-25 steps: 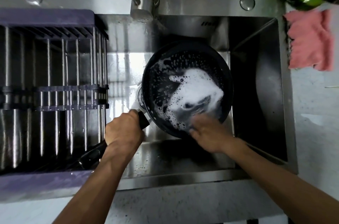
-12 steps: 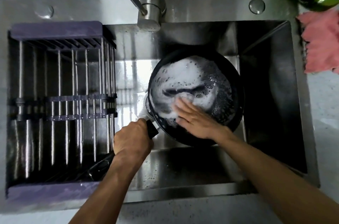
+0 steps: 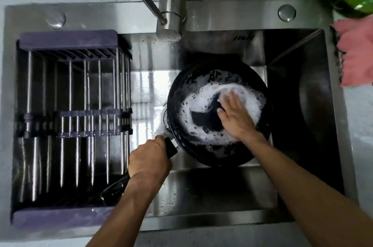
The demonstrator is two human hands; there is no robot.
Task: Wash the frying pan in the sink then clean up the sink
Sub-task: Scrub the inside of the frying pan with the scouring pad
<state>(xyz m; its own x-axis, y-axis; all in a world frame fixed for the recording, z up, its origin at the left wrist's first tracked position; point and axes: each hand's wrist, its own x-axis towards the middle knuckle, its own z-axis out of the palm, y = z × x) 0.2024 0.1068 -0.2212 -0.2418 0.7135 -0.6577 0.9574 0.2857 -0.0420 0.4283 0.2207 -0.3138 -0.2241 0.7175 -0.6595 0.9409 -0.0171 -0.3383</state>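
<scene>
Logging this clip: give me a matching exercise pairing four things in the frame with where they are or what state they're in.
Things:
1. pan
2. rack
3. cloth
4. left hand

Places or states:
A. on the counter right of the sink
B. foamy inside
C. grips the handle
D. fills the sink's left part

Pairs: 1-B, 2-D, 3-A, 4-C

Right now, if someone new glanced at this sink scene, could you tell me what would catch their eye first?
First the black frying pan in the middle of the steel sink, its inside swirled with white foam. The right hand lies flat in the suds, while the left hand grips the pan's handle at the lower left. Next, the purple drying rack fills the sink's left side, and a pink cloth lies on the counter at the right edge.
</scene>
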